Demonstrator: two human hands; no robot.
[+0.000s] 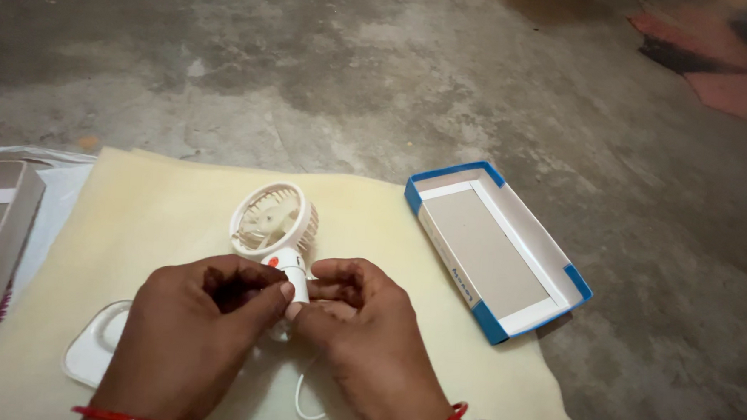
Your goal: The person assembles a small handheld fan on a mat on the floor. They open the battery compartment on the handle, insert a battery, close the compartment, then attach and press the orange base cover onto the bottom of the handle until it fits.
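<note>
I have both hands together on a small white handheld fan (272, 223). My left hand (193, 328) and my right hand (365, 333) pinch its short handle from either side, fingertips nearly meeting. The fan's long axis runs away from me, the round caged head at the far end and tilted up to the left, the handle end toward me; an orange button sits just below the head. A thin white cord (300, 398) trails down between my wrists. It all rests over a cream mat (161, 207) on the floor, with an open blue-edged box (495, 246) to the right and a white tray (98, 349) beside my left hand.
</note>
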